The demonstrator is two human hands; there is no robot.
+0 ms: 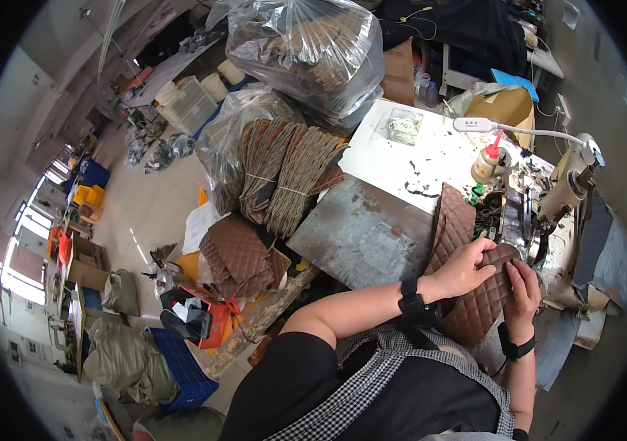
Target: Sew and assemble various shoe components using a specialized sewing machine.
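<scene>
1. Far to the left, on the floor, sits a blue crate [181, 371]. Soft green sacks [123, 360] lie beside it.
2. Next comes a pile of brown quilted pieces [238, 256], stacked low beside the counter [361, 235]. They look easy to reach from there.
3. Above them stand bundles of brown pieces [284, 173], tied with string so they stay together. A big clear plastic bag [306, 48] of more pieces rests on top, at the back.
4. The counter has a grey, worn part and a white part. A small clear packet [401, 125] lies on the white part, well away from the hands.
5. The left hand [464, 268] lies spread on a brown quilted piece [475, 309]. Its fingers press the top edge down flat. A black band is on the wrist.
6. The quilted piece runs from the person's lap up to the sewing machine [563, 191]. Another brown piece stands just behind the left hand.
7. The right hand [525, 290] pinches the right edge of the same piece, thumb on top. Both hands seem to keep it flat and straight near the needle.
8. A small bottle with a red tip [486, 163] stands behind the machine. A white lamp arm [519, 132] bends over to light the work.
</scene>
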